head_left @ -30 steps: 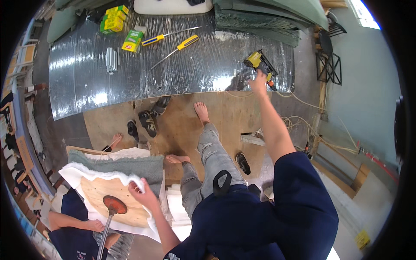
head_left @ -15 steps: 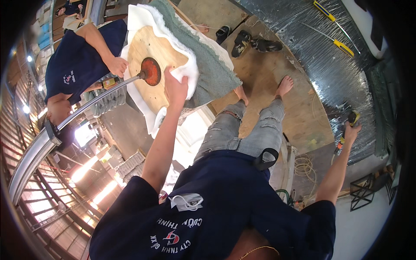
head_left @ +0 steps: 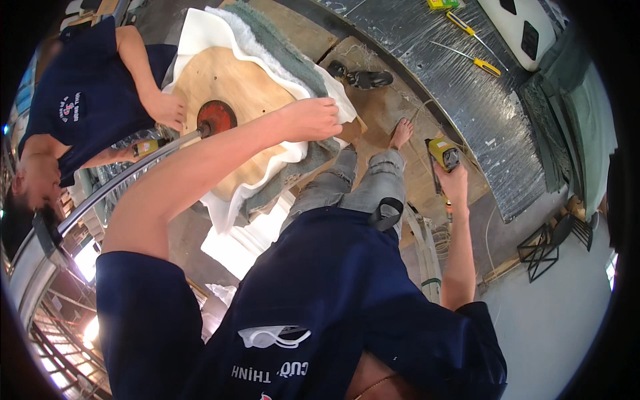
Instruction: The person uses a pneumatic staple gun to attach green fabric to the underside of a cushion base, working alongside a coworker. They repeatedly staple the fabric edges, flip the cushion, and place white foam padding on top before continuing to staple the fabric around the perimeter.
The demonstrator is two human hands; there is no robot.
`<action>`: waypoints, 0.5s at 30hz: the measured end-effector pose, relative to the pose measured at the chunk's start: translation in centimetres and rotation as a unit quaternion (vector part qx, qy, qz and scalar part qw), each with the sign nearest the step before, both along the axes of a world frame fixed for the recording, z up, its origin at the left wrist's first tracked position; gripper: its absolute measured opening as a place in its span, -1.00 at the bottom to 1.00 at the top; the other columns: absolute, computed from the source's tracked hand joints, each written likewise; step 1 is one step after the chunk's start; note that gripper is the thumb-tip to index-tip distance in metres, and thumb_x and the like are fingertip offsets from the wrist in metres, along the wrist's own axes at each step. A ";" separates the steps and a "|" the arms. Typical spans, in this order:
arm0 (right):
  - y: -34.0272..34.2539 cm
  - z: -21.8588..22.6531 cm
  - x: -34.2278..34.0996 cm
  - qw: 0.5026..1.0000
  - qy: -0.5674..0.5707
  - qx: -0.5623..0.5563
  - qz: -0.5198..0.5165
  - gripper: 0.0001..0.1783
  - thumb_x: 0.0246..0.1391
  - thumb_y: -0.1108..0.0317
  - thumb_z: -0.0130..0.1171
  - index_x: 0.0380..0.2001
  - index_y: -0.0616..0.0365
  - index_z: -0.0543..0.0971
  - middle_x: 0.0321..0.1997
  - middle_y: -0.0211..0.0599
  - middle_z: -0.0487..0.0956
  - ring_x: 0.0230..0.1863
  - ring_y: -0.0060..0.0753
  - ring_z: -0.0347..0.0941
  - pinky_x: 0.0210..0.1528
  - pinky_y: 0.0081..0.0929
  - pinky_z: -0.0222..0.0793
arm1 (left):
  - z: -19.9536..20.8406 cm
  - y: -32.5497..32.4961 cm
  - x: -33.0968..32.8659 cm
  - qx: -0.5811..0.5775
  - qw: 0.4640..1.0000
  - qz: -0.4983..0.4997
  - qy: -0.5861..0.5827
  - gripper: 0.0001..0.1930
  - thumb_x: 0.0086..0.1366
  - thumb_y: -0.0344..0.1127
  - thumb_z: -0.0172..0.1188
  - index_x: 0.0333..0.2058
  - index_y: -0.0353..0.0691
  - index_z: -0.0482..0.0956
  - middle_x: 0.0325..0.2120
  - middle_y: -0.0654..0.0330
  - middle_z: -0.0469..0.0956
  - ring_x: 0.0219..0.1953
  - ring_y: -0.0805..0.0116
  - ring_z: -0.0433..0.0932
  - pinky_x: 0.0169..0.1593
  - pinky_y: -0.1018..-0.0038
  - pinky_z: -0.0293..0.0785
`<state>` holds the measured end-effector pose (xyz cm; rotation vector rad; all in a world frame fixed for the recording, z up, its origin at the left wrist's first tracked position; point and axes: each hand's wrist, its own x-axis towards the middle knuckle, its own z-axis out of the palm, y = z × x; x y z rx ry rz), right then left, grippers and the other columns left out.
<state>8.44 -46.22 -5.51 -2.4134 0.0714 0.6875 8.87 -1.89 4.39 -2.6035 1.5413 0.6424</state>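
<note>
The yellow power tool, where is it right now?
The yellow power tool is right of centre in the head view, gripped in the right hand, just right of the person's bare foot.

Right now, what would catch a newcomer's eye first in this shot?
Probably the round wooden board on layered white and green padding upper left, with the left hand resting on the padding's edge. Right of centre, the right hand grips a yellow power tool. At far left a co-worker's hand rests on the board beside a red disc on a metal arm.
</note>
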 end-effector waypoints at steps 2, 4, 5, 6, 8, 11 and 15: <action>2.2 0.6 -1.5 0.999 0.005 0.020 -0.039 -0.57 0.03 0.18 0.41 -0.15 0.33 0.64 -0.35 0.02 0.69 -0.24 -0.07 0.66 -0.16 -0.22 0.51 | 0.4 1.1 -1.0 -0.014 0.997 0.074 -0.011 -0.92 0.17 -0.38 0.21 -0.34 -0.13 0.53 -0.51 0.33 0.54 -0.18 0.29 0.58 0.08 0.31 0.39; 3.7 1.3 -2.6 0.997 0.059 0.003 -0.057 -0.50 0.00 0.13 0.42 -0.13 0.33 0.63 -0.31 0.07 0.70 -0.25 0.06 0.67 -0.14 -0.17 0.52 | 1.2 2.1 -1.9 0.010 0.985 0.172 -0.010 -0.92 0.14 -0.41 0.22 -0.36 -0.13 0.54 -0.59 0.28 0.54 -0.27 0.24 0.61 -0.06 0.33 0.40; 4.2 1.4 -3.4 0.995 0.070 0.001 -0.065 -0.52 0.00 0.15 0.42 -0.14 0.33 0.63 -0.33 0.07 0.70 -0.26 0.06 0.67 -0.15 -0.17 0.51 | 1.7 2.8 -2.7 0.036 0.983 0.178 0.001 -0.93 0.13 -0.40 0.21 -0.37 -0.12 0.55 -0.59 0.24 0.56 -0.29 0.23 0.62 -0.06 0.34 0.40; 4.7 1.3 -3.8 0.994 0.077 0.001 -0.074 -0.53 0.00 0.16 0.42 -0.15 0.33 0.64 -0.34 0.06 0.69 -0.28 0.06 0.66 -0.16 -0.17 0.51 | 2.2 3.5 -3.0 0.065 0.981 0.184 0.008 -0.93 0.12 -0.40 0.21 -0.38 -0.12 0.55 -0.59 0.20 0.58 -0.31 0.22 0.62 -0.06 0.34 0.40; 6.0 1.7 -4.3 0.995 0.067 0.020 -0.071 -0.52 -0.01 0.22 0.41 -0.08 0.31 0.62 -0.30 0.08 0.68 -0.25 0.06 0.65 -0.13 -0.18 0.51 | 2.5 4.1 -3.7 0.083 0.973 0.214 0.028 -0.95 0.12 -0.40 0.20 -0.40 -0.13 0.55 -0.57 0.13 0.61 -0.34 0.17 0.63 -0.09 0.32 0.42; 8.3 3.3 -3.9 0.996 0.019 0.076 -0.033 -0.36 -0.06 0.33 0.38 0.16 0.23 0.55 -0.13 0.15 0.65 -0.12 0.05 0.63 -0.01 -0.18 0.50 | 3.1 3.9 -4.7 0.054 0.941 0.321 0.098 -0.94 0.13 -0.39 0.18 -0.41 -0.21 0.55 -0.53 0.03 0.64 -0.34 0.04 0.65 -0.16 0.25 0.47; 11.8 6.7 -2.1 0.997 0.045 0.046 0.038 -0.29 -0.06 0.43 0.36 0.25 0.15 0.50 -0.01 0.04 0.62 0.00 0.15 0.56 0.09 -0.22 0.46 | 3.6 3.8 -6.4 -0.030 0.761 0.591 0.266 -0.85 0.20 -0.37 0.13 -0.37 -0.35 0.56 -0.51 -0.01 0.65 -0.37 0.03 0.65 -0.28 0.23 0.53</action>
